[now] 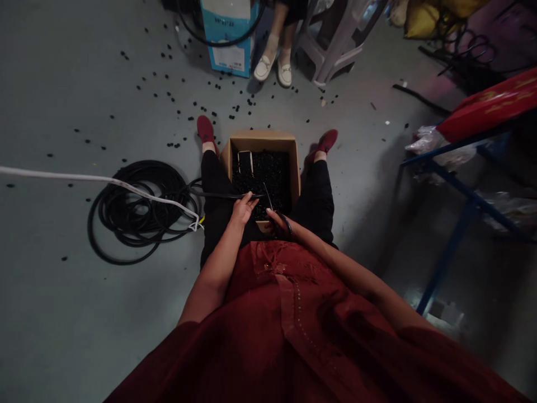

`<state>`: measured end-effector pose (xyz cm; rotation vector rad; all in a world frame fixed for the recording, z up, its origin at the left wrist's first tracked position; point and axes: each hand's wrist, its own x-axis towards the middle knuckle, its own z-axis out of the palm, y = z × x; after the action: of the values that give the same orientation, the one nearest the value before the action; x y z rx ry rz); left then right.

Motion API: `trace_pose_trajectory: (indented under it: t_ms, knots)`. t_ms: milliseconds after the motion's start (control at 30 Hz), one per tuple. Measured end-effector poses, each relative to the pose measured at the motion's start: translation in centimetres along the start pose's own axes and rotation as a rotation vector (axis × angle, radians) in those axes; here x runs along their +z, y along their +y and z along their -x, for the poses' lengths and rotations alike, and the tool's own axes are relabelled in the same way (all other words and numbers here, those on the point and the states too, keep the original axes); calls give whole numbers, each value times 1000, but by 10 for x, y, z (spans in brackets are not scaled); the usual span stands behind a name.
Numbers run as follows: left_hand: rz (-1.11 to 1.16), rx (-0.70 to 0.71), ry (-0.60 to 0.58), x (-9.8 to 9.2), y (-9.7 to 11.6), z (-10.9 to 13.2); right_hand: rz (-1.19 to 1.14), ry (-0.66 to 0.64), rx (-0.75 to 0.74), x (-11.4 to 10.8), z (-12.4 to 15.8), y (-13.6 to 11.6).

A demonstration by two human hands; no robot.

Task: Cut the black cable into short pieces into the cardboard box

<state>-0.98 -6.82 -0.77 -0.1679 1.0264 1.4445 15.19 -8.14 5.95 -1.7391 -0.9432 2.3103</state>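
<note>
My left hand is clamped on the black cable over the cardboard box; my right hand grips scissors just beside it; if the cable slips, the blades could nick my left fingers.

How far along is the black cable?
Done: a cardboard box holds a deep heap of short black pieces. In hand: the left hand holds black cable to scissors in the right hand. Left: a floor coil of cable.
</note>
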Motion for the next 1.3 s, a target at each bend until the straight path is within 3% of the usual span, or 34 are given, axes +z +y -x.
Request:
trace_pose_trajectory:
  t_ms: [633, 800, 1300]
  knots:
    - [-78, -20, 4, 1, -3, 1, 81, 57, -153, -6, -7, 11]
    - [-110, -26, -18, 1, -6, 1, 136, 152, -155, -5, -3, 8]
    - [-14, -1, 19, -1, 1, -2, -79, 83, -27, -24, 5, 21]
